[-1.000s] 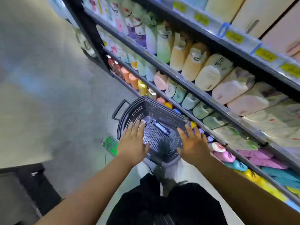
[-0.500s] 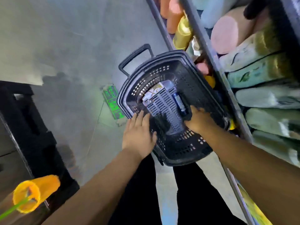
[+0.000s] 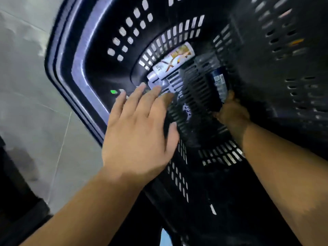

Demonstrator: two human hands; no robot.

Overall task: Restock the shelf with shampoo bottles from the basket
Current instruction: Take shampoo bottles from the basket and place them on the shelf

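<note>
Head view: the dark perforated basket fills nearly the whole frame, its rounded rim curving from 12 o'clock down the left toward 8 o'clock, with pale tiled floor beyond it at 9 o'clock.

The left hand reaches in from 7 o'clock, palm down, fingers straight and loosely spread, thumb out to the side. It grips nothing; the fingertips lie over the basket floor just beside the cap end of the white shampoo bottle, and whether they touch it is unclear.

The right hand comes in from 4 o'clock and is curled around the near end of the dark blue bottle. Its fingers are in deep shadow, so the exact grip is hard to make out.

The white bottle lies on its side at the basket bottom, about 12 o'clock from the left hand, with gold and brown print on its label and a grey cap pointing toward 8 o'clock. The dark bottle lies right of it, carrying a small pale label. Motion blur softens everything, and the label text is unreadable. The basket's right wall at 2 o'clock sinks into darkness.
</note>
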